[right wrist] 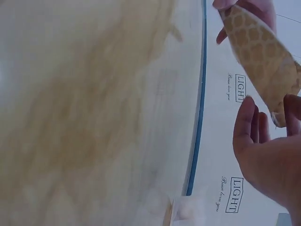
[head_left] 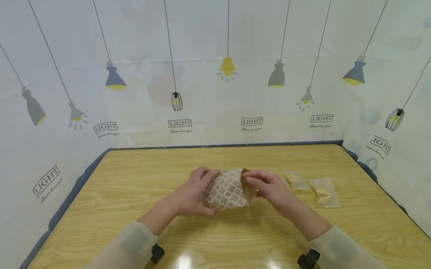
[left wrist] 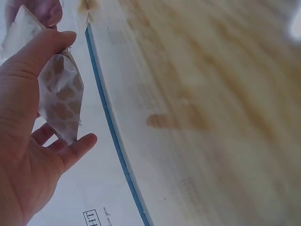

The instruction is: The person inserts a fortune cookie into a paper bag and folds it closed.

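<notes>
A small paper bag [head_left: 225,190], brown with a white lattice pattern, is held above the table, its mouth facing right. My left hand [head_left: 194,193] grips its closed end, thumb on the near side and fingers on the far side. The left wrist view shows this end of the bag [left wrist: 61,94] between thumb and fingers. At the mouth, my right hand [head_left: 275,190] has its curled fingers on the rim, and the fingertips are partly hidden there. Whatever is inside the bag cannot be seen.
Two clear packets, a nearer one [head_left: 325,192] and a farther one [head_left: 295,181], lie right of the right hand, each with a pale yellow piece inside. The wooden table [head_left: 130,174] meets a lamp-printed curtain [head_left: 206,90] at the back and sides.
</notes>
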### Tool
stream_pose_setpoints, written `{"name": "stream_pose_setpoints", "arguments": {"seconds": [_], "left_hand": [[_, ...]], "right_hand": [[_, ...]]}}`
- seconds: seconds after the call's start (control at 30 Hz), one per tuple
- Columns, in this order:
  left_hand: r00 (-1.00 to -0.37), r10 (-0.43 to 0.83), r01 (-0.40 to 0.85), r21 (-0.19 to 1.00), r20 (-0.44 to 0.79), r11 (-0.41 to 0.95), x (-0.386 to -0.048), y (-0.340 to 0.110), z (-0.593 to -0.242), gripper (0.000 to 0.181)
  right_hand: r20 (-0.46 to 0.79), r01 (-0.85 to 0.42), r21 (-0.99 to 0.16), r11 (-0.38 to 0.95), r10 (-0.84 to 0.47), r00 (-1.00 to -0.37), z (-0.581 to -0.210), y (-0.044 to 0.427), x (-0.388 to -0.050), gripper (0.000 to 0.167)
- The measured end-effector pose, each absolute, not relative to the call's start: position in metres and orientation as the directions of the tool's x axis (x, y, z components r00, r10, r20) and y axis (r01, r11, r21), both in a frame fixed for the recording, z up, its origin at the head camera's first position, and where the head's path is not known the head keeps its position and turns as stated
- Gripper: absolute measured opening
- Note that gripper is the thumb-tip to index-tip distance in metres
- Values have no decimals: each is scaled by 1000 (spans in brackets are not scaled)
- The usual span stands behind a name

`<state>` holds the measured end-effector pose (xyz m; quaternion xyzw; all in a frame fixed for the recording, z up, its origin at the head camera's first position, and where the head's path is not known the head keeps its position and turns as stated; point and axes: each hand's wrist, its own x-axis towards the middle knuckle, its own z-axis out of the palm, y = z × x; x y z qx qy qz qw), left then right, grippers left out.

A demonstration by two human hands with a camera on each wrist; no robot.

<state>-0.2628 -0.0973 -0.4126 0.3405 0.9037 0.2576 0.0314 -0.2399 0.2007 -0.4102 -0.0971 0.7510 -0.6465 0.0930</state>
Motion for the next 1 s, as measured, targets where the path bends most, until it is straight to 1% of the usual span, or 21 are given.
{"name": "stream_pose_setpoints", "arguments": {"seconds": [0.13,0.3,0.5,0.63,0.87,1.0], "left_hand": [[-758,641,602,508,121,616,-263,-99,-412,122],[-756,647,583,554,101,595,-263,-102,-412,118],[-753,649,558,630,111,540,-263,-107,-411,110],[-749,651,560,642,123,523,-263,-109,-412,111],[-765,629,548,651,137,525,-266,-111,-413,103],[-774,619,547,638,137,542,-267,-112,-413,104]], "right_hand": [[49,-105,-964,243,-227,-973,-411,203,-242,34],[79,-136,-955,265,-213,-974,-409,204,-245,38],[99,-160,-952,259,-235,-967,-406,205,-243,36],[87,-148,-958,245,-246,-965,-406,206,-243,35],[61,-119,-969,218,-255,-965,-407,209,-241,37],[-5,-60,-973,221,-281,-960,-407,210,-240,42]]}}
